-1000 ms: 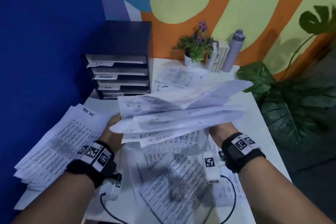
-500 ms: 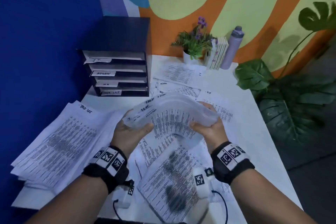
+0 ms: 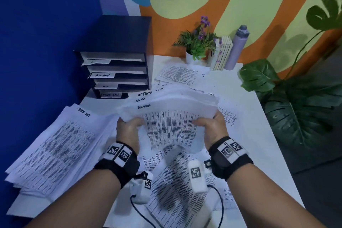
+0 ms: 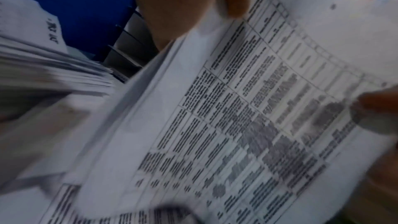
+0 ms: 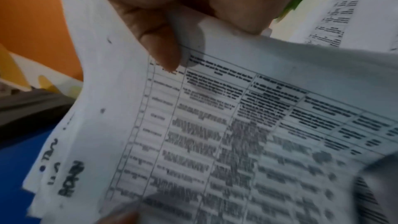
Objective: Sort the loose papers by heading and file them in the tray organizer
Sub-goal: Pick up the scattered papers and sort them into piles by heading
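- I see my left hand (image 3: 129,129) gripping the left edge of a bundle of papers (image 3: 170,116), thumb on top, fingers curled under.
- My right hand (image 3: 211,127) clasps the bundle's right edge the same way; in the right wrist view its thumb (image 5: 163,47) presses on the printed top sheet.
- The bundle hangs between my two hands above the table (image 3: 259,135), bowed upward in the middle, its far edges fanned out.
- The top sheet reads "ADMIN" by hand; the headings peeking out behind it are partly hidden, one starting "TASK".
- The tray organizer (image 3: 118,65) stands at the table's far left corner against the blue wall, well apart from the bundle and beyond my left hand. Its shelf labels read IT, ADMIN, HR and TASK LIST from top to bottom.
- A thick stack headed "TASK LIST" (image 3: 55,146) lies on the table just left of my left hand.
- More loose sheets (image 3: 177,190) lie under and around my wrists, and another pile (image 3: 179,75) lies further back, near the organizer.
- At the far edge I see a potted plant (image 3: 198,42), some books (image 3: 223,52) and a bottle (image 3: 237,46).
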`<state>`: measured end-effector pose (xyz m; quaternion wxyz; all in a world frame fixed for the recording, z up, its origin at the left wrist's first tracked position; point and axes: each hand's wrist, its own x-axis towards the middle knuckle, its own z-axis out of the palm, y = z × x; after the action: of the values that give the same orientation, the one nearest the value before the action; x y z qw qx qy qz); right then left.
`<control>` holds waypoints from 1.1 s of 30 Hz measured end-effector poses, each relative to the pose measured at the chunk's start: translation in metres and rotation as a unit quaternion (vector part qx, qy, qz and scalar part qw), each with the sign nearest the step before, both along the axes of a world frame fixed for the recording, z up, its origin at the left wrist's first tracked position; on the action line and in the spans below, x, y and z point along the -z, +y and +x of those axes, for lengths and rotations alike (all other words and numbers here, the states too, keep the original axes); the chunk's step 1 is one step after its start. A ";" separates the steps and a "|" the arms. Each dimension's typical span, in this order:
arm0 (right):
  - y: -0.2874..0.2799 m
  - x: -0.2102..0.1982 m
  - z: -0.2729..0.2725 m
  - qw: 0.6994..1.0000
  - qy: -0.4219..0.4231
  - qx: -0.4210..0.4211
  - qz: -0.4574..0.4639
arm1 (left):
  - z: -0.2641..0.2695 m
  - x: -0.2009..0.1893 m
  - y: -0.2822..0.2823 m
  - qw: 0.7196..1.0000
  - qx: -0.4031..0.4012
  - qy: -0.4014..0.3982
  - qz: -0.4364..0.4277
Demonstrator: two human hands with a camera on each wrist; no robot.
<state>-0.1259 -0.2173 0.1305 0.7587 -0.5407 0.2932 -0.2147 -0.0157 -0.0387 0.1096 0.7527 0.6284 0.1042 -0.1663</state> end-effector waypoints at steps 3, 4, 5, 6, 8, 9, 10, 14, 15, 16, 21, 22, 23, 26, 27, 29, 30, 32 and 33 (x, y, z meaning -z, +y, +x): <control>-0.003 0.010 -0.010 0.992 0.085 -0.074 -0.050 | 0.003 0.007 0.001 0.999 -0.005 0.044 -0.011; -0.001 0.015 -0.012 0.984 0.120 -0.102 -0.087 | 0.002 0.008 0.002 0.999 0.008 0.038 -0.001; 0.001 0.018 -0.014 0.975 0.146 -0.110 -0.125 | 0.001 0.009 0.003 0.999 0.029 0.014 0.007; 0.002 0.019 -0.013 0.972 0.156 -0.095 -0.148 | 0.002 0.010 0.002 0.998 0.049 -0.013 0.029; 0.003 0.014 -0.009 0.978 0.148 -0.030 -0.147 | 0.007 0.015 0.002 0.993 0.070 -0.041 0.089; 0.002 0.008 -0.005 0.980 0.144 0.002 -0.137 | 0.009 0.019 0.003 0.989 0.074 -0.036 0.123; 0.001 0.003 -0.001 0.983 0.138 0.029 -0.119 | 0.010 0.022 0.005 0.986 0.075 -0.014 0.151; 0.002 -0.007 0.019 0.988 0.130 0.070 -0.049 | 0.002 0.028 0.018 0.983 0.084 0.114 0.120; 0.009 -0.012 0.022 0.989 0.128 0.055 -0.043 | -0.003 0.026 0.024 0.981 0.096 0.148 0.078; 0.015 -0.010 0.026 0.992 0.118 0.037 -0.028 | -0.005 0.029 0.030 0.978 0.110 0.176 0.014; 0.054 -0.011 0.040 0.992 0.107 -0.049 -0.035 | -0.005 0.030 0.073 0.982 0.005 0.141 -0.126; 0.061 -0.010 0.042 0.990 0.111 -0.070 -0.040 | -0.001 0.031 0.084 0.989 -0.011 0.120 -0.085; 0.065 -0.004 0.045 0.988 0.117 -0.089 -0.050 | 0.004 0.031 0.095 0.993 -0.025 0.103 -0.044; 0.079 0.010 0.049 0.977 0.115 -0.173 -0.043 | 0.024 0.046 0.129 0.992 -0.073 0.049 0.091; 0.082 0.014 0.048 0.975 0.105 -0.191 -0.033 | 0.028 0.048 0.138 0.987 -0.101 0.065 0.110; 0.076 0.021 0.044 0.976 0.108 -0.189 -0.024 | 0.037 0.049 0.161 0.969 -0.186 0.133 0.096; 0.068 0.027 0.039 0.976 0.125 -0.178 -0.028 | 0.042 0.055 0.176 0.958 -0.225 0.162 0.071; 0.045 0.042 0.025 0.969 0.186 -0.147 -0.070 | 0.047 0.052 0.199 0.942 -0.263 0.178 0.108; 0.033 0.051 0.016 0.962 0.220 -0.127 -0.102 | 0.048 0.054 0.211 0.936 -0.267 0.177 0.148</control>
<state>-0.1098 -0.1844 0.0790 0.6368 -0.6823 0.3584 -0.0208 0.0321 0.1727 0.0557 0.6371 0.6423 0.4232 -0.0510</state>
